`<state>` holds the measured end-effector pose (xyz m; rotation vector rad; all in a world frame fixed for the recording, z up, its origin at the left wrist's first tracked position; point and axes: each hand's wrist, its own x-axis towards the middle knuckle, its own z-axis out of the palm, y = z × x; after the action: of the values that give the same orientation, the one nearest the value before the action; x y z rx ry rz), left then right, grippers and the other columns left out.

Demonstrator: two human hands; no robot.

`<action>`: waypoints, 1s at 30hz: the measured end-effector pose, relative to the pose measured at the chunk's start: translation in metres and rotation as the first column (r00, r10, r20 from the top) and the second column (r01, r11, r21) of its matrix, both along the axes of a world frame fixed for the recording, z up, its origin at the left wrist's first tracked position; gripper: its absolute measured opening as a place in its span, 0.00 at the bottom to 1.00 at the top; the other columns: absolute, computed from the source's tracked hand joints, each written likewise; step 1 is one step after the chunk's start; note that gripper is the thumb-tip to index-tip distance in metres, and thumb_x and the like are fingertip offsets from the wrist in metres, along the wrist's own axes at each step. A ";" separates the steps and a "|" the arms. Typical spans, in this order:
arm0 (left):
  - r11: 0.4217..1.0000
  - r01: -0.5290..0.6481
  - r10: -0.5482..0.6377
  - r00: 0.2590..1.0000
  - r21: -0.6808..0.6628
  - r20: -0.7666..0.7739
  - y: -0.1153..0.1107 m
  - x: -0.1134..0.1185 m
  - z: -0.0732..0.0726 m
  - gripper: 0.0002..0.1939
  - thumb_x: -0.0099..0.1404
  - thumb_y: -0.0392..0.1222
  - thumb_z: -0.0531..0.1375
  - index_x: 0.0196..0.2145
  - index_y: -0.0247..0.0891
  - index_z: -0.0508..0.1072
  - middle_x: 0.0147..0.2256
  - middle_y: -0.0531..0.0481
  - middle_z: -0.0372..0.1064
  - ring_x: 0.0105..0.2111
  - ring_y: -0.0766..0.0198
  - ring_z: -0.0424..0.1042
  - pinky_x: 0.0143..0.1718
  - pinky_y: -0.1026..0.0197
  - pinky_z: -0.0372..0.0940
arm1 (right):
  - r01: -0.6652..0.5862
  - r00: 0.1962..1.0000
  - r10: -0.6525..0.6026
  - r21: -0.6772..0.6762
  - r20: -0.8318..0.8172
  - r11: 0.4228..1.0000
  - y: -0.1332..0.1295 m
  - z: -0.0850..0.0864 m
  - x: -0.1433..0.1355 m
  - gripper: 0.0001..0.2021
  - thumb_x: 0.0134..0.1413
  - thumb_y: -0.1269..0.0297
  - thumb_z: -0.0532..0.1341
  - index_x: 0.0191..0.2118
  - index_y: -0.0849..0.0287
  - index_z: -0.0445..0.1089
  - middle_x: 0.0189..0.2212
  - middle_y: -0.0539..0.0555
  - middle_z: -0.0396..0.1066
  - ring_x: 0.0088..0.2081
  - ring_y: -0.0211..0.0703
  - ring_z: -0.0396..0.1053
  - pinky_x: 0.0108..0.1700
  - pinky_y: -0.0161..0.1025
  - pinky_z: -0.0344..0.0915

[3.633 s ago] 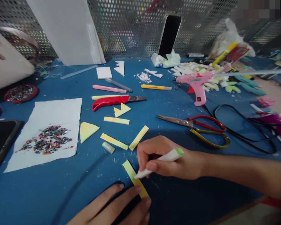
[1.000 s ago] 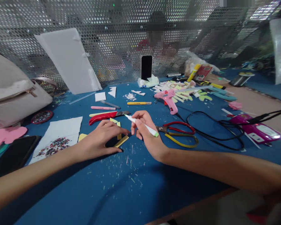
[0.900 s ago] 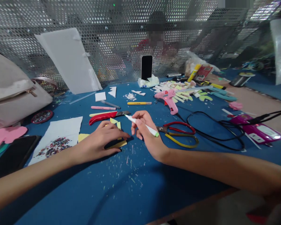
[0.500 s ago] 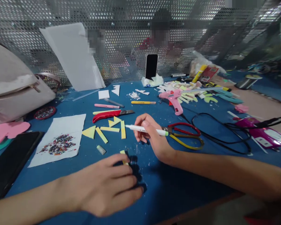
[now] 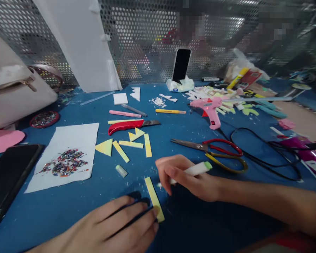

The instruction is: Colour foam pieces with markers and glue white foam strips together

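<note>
Cream bag, upper left; black phone, lower left; propped phone, upper centre; pink glue gun, right of centre.

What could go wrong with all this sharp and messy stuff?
The white marker in the right hand slants down beside the nearest yellow strip, so it might leave a stray mark. The red knife has its blade out, so reaching there could cut. Loose shiny bits on paper could scatter if bumped.
</note>
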<state>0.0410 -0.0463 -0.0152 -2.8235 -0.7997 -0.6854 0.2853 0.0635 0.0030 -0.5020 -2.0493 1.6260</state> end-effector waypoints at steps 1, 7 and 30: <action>1.000 0.000 0.000 1.000 -0.013 0.001 0.002 -0.001 -0.002 0.19 0.79 0.36 0.48 0.52 0.47 0.77 0.57 0.62 0.72 0.56 0.67 0.69 0.70 0.58 0.49 | -0.002 1.000 0.002 -0.007 0.000 1.000 0.000 -0.001 -0.001 0.26 0.74 0.54 0.46 0.26 0.60 0.66 0.24 0.52 0.66 0.28 0.37 0.62 0.34 0.37 0.60; 0.999 -0.003 0.004 1.000 -0.042 0.013 0.012 -0.001 -0.010 0.17 0.79 0.36 0.50 0.53 0.46 0.77 0.53 0.63 0.75 0.53 0.71 0.70 0.73 0.58 0.41 | 0.099 0.974 -0.091 -0.031 0.205 0.995 -0.001 -0.003 -0.001 0.13 0.70 0.58 0.52 0.39 0.60 0.68 0.28 0.51 0.69 0.28 0.37 0.66 0.28 0.33 0.59; 0.993 -0.025 0.038 0.993 -0.116 0.112 0.011 0.005 -0.010 0.15 0.77 0.35 0.52 0.49 0.42 0.78 0.48 0.64 0.78 0.49 0.69 0.71 0.71 0.60 0.43 | -0.126 0.955 -0.015 0.451 0.297 0.884 0.004 -0.005 -0.002 0.04 0.65 0.68 0.51 0.38 0.58 0.60 0.29 0.49 0.66 0.28 0.38 0.63 0.30 0.37 0.56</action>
<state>0.0456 -0.0355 -0.0256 -2.8879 -0.9283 -0.8282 0.2838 0.0674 -0.0025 -0.5327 -2.5931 1.0664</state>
